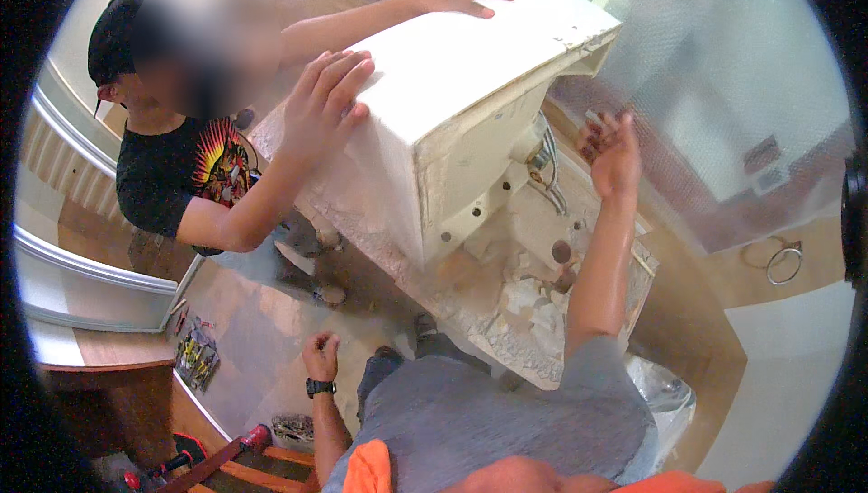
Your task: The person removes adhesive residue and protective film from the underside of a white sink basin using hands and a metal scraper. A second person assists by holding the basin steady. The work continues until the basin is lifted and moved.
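Observation:
A white boxy washbasin stands tilted on a broken, dusty counter. Flexible hoses hang beneath its raised right side. My right hand is lifted to the right of these hoses, dirty fingers spread and slightly bent, holding nothing. Low on the left, my left hand hangs beside my body, a black watch on its wrist; its fingers are loosely curled and no object shows in them. Another person's two hands rest on the basin, one at its left end, one on the far top edge.
Rubble and a round hole mark the counter top. The co-worker in black stands at the left. Hand tools lie on the floor near a red tool. Bubble-wrap sheeting covers the right side; a metal ring lies below it.

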Action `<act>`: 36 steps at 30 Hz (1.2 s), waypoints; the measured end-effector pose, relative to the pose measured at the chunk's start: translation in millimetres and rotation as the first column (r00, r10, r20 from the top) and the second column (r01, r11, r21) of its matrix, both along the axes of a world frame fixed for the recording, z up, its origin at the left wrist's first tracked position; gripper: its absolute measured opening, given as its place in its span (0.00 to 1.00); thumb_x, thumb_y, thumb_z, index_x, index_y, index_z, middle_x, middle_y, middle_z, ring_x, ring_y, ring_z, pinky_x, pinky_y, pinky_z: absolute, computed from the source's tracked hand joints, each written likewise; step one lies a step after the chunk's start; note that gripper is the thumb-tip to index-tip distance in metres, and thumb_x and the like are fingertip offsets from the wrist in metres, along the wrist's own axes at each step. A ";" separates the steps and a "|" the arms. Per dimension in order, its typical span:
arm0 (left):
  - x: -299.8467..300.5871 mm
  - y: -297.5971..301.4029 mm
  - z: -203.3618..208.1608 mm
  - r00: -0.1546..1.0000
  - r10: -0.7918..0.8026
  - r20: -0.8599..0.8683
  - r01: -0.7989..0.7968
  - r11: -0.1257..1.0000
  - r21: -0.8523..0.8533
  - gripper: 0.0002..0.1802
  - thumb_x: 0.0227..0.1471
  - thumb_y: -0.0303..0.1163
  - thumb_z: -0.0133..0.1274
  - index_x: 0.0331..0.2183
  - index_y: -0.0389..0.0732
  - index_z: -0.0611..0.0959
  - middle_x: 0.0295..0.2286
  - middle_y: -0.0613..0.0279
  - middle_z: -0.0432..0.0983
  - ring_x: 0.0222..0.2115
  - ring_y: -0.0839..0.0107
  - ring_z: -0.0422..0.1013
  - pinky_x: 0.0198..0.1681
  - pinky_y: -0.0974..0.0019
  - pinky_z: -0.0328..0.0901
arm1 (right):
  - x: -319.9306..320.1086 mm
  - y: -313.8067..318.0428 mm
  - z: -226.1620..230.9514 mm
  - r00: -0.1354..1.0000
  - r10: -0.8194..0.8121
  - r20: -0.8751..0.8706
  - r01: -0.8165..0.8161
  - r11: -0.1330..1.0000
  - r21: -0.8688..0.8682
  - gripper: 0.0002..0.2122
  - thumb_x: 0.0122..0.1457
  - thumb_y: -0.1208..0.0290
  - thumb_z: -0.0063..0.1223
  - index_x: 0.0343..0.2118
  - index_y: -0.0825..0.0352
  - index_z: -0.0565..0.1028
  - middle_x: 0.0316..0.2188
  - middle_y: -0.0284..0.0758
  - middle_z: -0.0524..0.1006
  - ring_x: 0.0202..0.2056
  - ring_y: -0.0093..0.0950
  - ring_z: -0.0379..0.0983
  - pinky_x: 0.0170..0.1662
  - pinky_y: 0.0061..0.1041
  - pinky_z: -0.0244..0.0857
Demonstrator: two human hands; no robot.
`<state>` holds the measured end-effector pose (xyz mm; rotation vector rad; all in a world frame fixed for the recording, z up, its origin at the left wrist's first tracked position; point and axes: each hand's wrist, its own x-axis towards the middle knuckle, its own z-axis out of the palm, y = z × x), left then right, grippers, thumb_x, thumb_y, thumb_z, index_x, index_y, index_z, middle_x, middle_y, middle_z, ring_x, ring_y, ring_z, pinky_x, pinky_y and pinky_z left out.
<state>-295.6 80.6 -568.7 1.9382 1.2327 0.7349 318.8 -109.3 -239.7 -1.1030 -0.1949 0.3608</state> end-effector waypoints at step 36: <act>336.2 149.4 38.2 0.747 -0.496 0.443 0.599 0.791 -0.124 0.30 0.69 0.41 0.39 0.63 0.29 0.68 0.53 0.37 0.75 0.54 0.47 0.70 0.66 0.51 0.55 | 107.1 126.6 61.2 0.948 -0.016 0.317 -0.056 0.975 0.217 0.43 0.66 0.32 0.36 0.68 0.70 0.58 0.63 0.52 0.64 0.61 0.47 0.66 0.60 0.52 0.65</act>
